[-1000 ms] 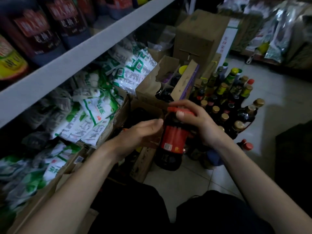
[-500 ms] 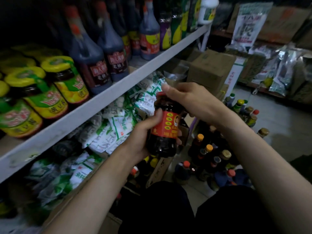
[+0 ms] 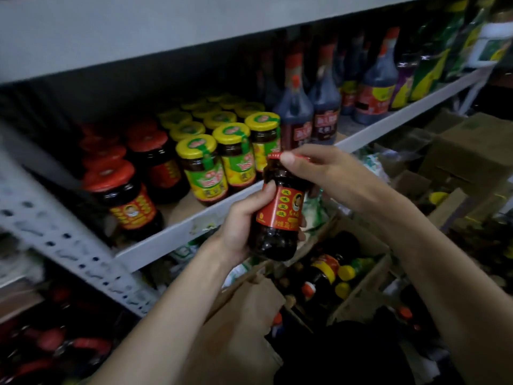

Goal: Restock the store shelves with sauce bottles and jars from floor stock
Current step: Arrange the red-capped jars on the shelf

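A dark sauce jar [image 3: 280,218] with a red label and red lid is held upright in front of the grey shelf [image 3: 177,234]. My left hand [image 3: 241,220] grips its body from the left. My right hand [image 3: 319,168] holds its lid from above. On the shelf stand matching red-lidded jars [image 3: 122,190] at the left, yellow-lidded jars [image 3: 211,162] in the middle and tall dark sauce bottles [image 3: 297,112] to the right.
An upper shelf board [image 3: 166,31] runs overhead. Below the jar, open cardboard boxes [image 3: 363,284] hold bottles with yellow and orange caps. Closed brown cartons [image 3: 472,151] stand at the right. More red-capped stock [image 3: 55,345] lies at the bottom left.
Both hands have lifted the jar from the floor stock up to shelf level. The view has swung up and left, so the jars on the shelf now show.
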### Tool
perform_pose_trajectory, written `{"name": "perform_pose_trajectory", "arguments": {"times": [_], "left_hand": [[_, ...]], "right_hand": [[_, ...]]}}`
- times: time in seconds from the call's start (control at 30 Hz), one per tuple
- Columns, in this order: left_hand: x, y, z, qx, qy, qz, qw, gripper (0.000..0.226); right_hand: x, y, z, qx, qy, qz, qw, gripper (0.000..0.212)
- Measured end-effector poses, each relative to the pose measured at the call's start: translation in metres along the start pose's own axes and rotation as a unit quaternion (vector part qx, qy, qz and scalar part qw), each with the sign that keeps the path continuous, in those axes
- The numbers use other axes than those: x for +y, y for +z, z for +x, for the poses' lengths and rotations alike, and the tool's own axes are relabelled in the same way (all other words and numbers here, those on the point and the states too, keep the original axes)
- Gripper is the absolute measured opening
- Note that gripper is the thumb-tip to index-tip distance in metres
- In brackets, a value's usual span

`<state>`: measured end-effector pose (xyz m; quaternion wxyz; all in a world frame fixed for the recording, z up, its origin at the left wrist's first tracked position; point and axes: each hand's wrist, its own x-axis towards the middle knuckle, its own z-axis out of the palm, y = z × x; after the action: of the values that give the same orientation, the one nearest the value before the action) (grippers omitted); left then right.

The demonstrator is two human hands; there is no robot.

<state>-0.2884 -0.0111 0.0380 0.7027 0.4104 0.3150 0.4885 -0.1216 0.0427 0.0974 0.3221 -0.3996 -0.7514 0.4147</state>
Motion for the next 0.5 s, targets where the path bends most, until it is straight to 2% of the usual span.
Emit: {"name": "perform_pose_trajectory", "arguments": {"times": [0.17, 0.27, 0.4, 0.47, 0.5], "left_hand": [[0.025, -0.032, -0.047, 0.086, 0.072, 0.082, 0.990, 0.039], [0.035, -0.049, -0.071, 0.121, 0.091, 0.143, 0.978, 0.051], [0.054, -0.053, -0.091, 0.112, 0.094, 0.217, 0.965, 0.042], [0.076, -0.055, -0.096, 0.151, 0.104, 0.336, 0.924, 0.040], [0.089, -0.057, -0.096, 0.210, 0.133, 0.406, 0.879, 0.037]], "right_hand": [[-0.026, 0.046, 0.016, -0.086, -0.032, 0.013, 0.996, 0.043], [-0.046, 0.064, 0.024, -0.146, -0.027, 0.030, 0.989, 0.048], [-0.059, 0.077, 0.029, -0.136, -0.022, 0.093, 0.986, 0.052], [-0.059, 0.080, 0.030, -0.096, -0.028, 0.113, 0.989, 0.053], [-0.059, 0.083, 0.031, -0.073, -0.033, 0.101, 0.992, 0.055]]}}
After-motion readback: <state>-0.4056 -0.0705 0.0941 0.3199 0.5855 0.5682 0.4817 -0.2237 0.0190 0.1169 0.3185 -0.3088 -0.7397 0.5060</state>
